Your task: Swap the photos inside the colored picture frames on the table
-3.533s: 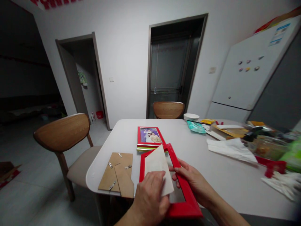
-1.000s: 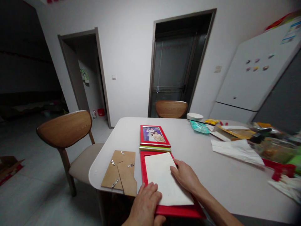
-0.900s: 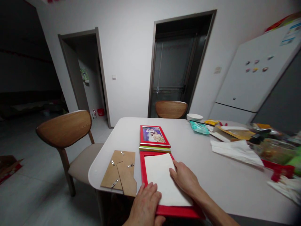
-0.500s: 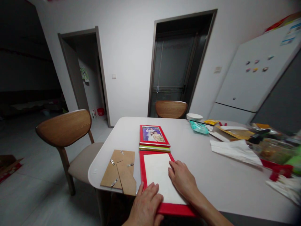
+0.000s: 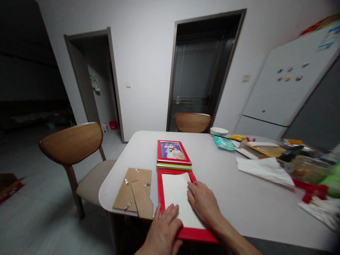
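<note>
A red picture frame (image 5: 196,234) lies at the table's front edge, with a white sheet (image 5: 174,193) in it. The sheet's upper right corner curves slightly. My left hand (image 5: 166,225) is at the frame's near left corner, fingers over the top and thumb by the near edge, closed on it. Loosely bent, the fingers of my right hand (image 5: 203,200) touch the sheet's right edge and hold nothing. Left of the frame lies a brown backing board (image 5: 130,187) with metal clips and a stand leg. Beyond is a stack of smaller frames, a red photo frame (image 5: 187,156) on top.
To the right are a white paper (image 5: 265,169), a teal packet (image 5: 224,142), a white bowl (image 5: 219,131) and a plastic container (image 5: 308,169). One wooden chair (image 5: 71,141) stands at the left, another chair (image 5: 192,122) behind the white table (image 5: 225,198).
My right hand has shifted slightly left along the sheet's right edge, and the sheet's upper right corner curves more. My left hand stays at the frame's corner.
</note>
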`<state>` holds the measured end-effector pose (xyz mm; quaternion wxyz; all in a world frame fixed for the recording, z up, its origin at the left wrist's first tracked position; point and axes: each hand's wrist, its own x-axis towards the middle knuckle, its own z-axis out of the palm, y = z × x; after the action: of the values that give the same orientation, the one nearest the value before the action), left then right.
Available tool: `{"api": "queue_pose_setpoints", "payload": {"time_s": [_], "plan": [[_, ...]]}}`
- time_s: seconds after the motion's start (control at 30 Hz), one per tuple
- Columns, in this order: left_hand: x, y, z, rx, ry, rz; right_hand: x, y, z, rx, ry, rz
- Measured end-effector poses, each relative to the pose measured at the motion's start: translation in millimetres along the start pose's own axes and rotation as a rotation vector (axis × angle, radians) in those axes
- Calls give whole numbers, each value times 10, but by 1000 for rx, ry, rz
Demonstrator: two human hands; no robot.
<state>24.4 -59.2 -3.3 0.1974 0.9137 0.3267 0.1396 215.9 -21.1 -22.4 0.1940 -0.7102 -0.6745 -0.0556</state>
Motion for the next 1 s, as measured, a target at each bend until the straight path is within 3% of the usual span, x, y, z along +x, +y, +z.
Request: {"api": "queue_pose_setpoints", "payload": {"time_s": [0.37,0.47,0.57,0.67,0.83,1.0], "plan": [[-21,-61,-63,-121,29,23,68,-69,-14,-47,-42,23],[-190,-263,-133,-108,160,-52,53,-277,-41,108,-55,-35],[-392,-624,-226,42,289,-295,14,-622,-75,292,-118,-164],[-527,-966,-303,183,298,-494,-20,-1005,-68,353,-178,-280],[-576,-1186,-352,217,325,-483,-10,-1378,88,279,-205,-301],[-530,-1185,-350,165,371,-430,23,-1311,98,465,-187,-261]]}}
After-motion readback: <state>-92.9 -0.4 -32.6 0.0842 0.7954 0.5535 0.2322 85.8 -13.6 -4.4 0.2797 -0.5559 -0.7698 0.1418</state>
